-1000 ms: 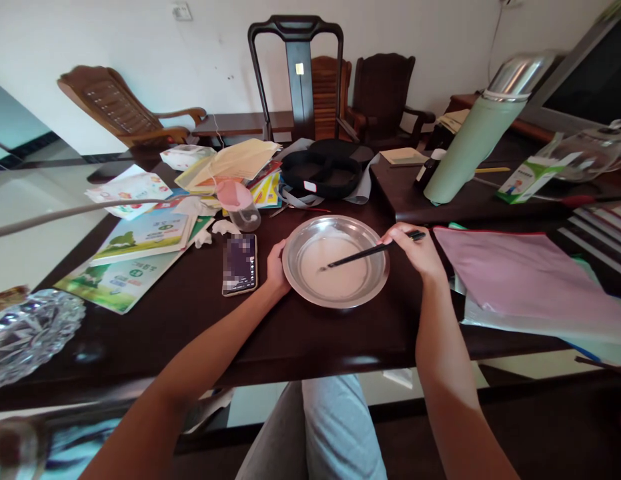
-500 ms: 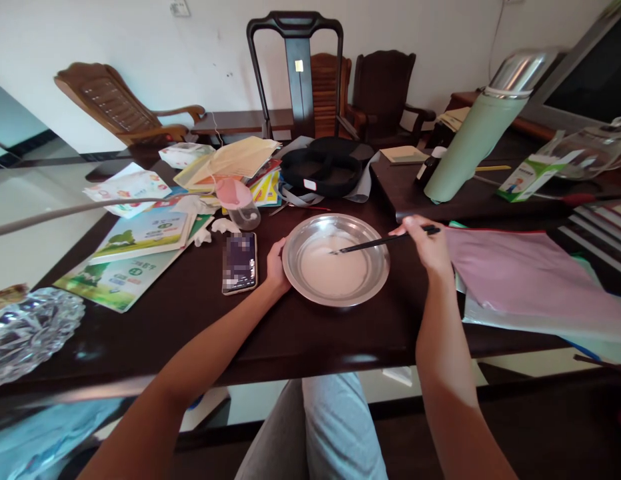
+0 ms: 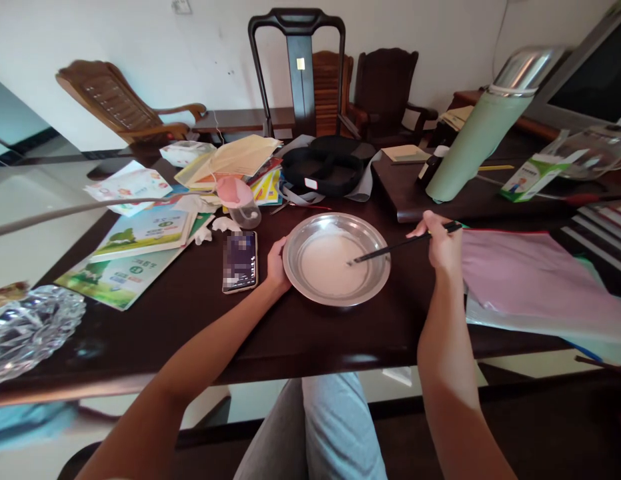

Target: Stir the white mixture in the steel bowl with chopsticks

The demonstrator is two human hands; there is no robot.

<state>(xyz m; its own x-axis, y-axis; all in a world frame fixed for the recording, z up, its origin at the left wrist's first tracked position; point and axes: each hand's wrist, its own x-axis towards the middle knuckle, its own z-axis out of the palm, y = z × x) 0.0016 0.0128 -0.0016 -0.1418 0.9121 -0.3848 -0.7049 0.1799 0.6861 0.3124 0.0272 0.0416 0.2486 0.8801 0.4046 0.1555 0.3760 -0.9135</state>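
A round steel basin (image 3: 295, 283) rests on the dark table in front of me, with a pale, milky mixture (image 3: 330, 267) in its bottom. My left hand (image 3: 277, 267) grips the basin's left rim; some of its fingers are hidden beneath the edge. In my right hand (image 3: 440, 241), to the right of the basin, dark chopsticks (image 3: 390, 249) are held at a slant. Their tips dip into the mixture on its right side. A phone (image 3: 240, 261) with its screen lit lies just left of my left hand.
Workbooks (image 3: 135, 250) and a pink-lidded cup (image 3: 239, 200) lie to the left, near a glass dish (image 3: 35, 330). Behind the basin is a black case (image 3: 330, 170). A green thermos (image 3: 483, 137) stands at the back right, above a pink folder (image 3: 530, 273).
My right hand has moved right and slightly outward, drawing the chopstick tips from the middle of the mixture toward its right side. My left hand stays on the rim.
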